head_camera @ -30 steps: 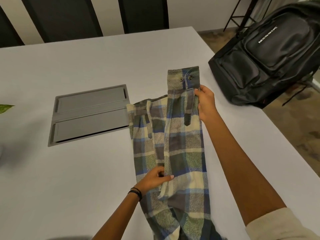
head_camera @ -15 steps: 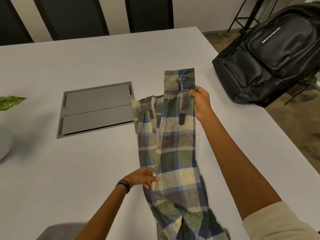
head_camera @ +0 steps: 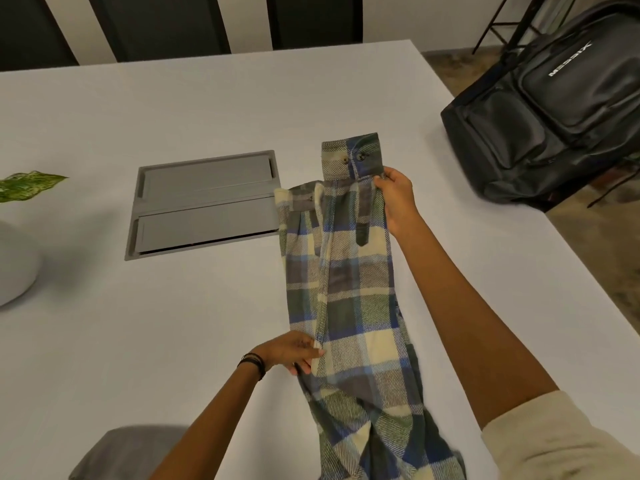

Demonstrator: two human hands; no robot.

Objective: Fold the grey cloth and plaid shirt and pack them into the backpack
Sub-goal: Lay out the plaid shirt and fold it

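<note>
The soft, twill-woven plaid shirt [head_camera: 353,278] is lying as a long narrow strip on the smooth white table [head_camera: 173,341], while the black, leathery-looking backpack [head_camera: 554,126] is sitting at the table's far right edge, so folding is underway. The right hand [head_camera: 398,199] is pinching the fabric just below the buttoned cuff and the left hand [head_camera: 294,353] is pinching the strip's left edge lower down. The next move, I judge, is calling for crosswise folds into a compact packet.

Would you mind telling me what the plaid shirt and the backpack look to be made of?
Plaid shirt: soft woven cloth, probably cotton flannel; diagonal weave lines show and it drapes limply. Backpack: smooth black leather-like or coated synthetic, judging by its dull sheen; which is unclear.
</note>
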